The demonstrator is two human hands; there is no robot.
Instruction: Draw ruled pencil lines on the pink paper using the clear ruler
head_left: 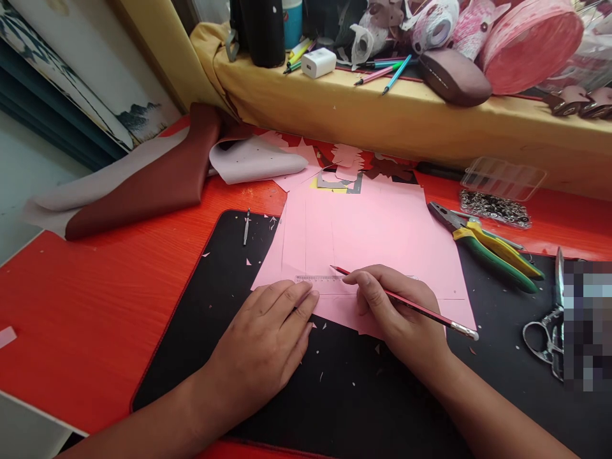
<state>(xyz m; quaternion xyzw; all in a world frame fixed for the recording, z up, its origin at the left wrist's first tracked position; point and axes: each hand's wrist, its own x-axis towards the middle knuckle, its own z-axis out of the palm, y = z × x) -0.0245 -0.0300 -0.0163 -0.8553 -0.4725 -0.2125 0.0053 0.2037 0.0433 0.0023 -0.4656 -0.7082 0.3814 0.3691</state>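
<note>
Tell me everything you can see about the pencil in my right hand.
The pencil is slim, red with dark stripes, and looks wooden. Its sharpened point faces far left; its silvery end slants near right. The right hand holds it near the point, above the pink sheet. The tip is just beyond the clear ruler; paper contact is unclear.
</note>
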